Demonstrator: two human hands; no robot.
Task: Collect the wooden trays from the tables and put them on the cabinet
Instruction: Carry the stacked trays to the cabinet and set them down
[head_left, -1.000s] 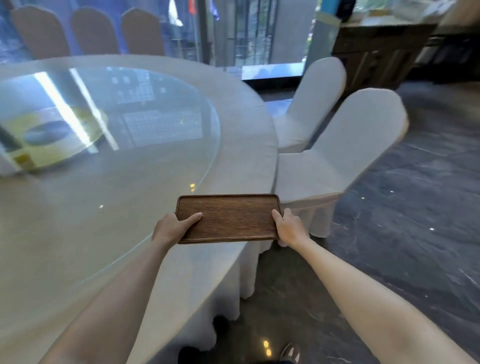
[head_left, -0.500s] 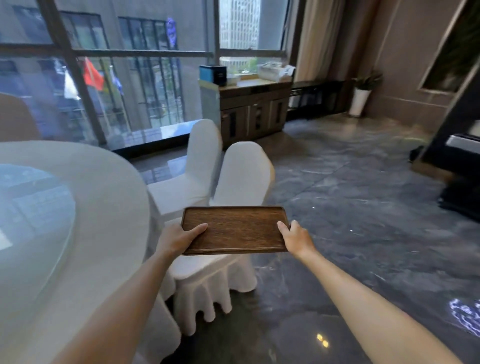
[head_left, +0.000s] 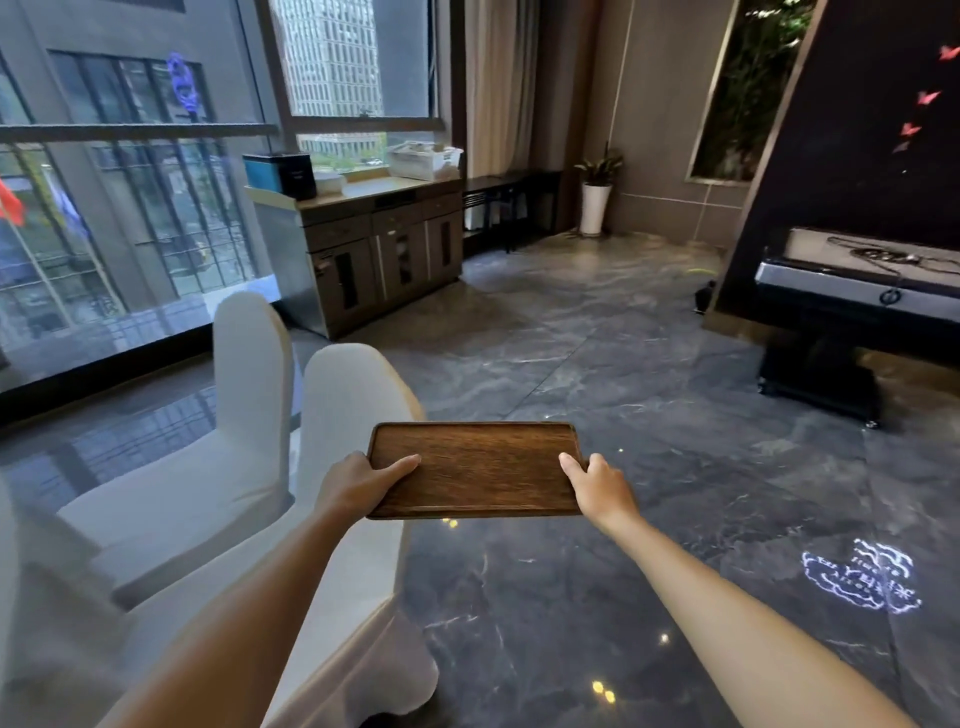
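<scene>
I hold a dark brown wooden tray level in front of me, above the floor. My left hand grips its left short edge, thumb on top. My right hand grips the right short edge the same way. The tray has nothing on it. A dark wooden cabinet with a light top stands ahead by the window, well beyond the tray.
Two white-covered chairs stand at my left, close to the tray. On the cabinet top sit a blue-black box and a white basket. A potted plant is in the far corner and a black stand at right. Dark marble floor lies between.
The view has turned right, away from the round table, which has left the frame. The tray stays in both hands, and the cabinet now lies ahead and looks nearer.
</scene>
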